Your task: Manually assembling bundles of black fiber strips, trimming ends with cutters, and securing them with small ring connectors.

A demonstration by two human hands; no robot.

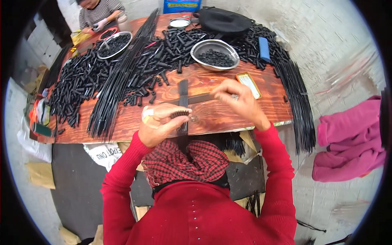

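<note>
My left hand (159,122), with white tape round a finger, pinches a short dark ribbed strip (179,114) between thumb and fingers. Beneath it, a row of thin black rods (183,90) lies side by side across a flat brown bar (200,98) and runs over the table's near edge. Right of that strip, my right hand (241,102) hovers above the table with its fingers curled together; whatever they hold is hidden. A small shiny clear piece (194,119) sits by my left fingertips.
A metal bowl (195,52) of small black parts stands beyond my hands on the wooden table (220,118). Near my right hand lies a yellow-rimmed tray (256,90). Heaped black tubes (159,57) and long black rods (118,77) spread leftward. Another person (98,16) works far left.
</note>
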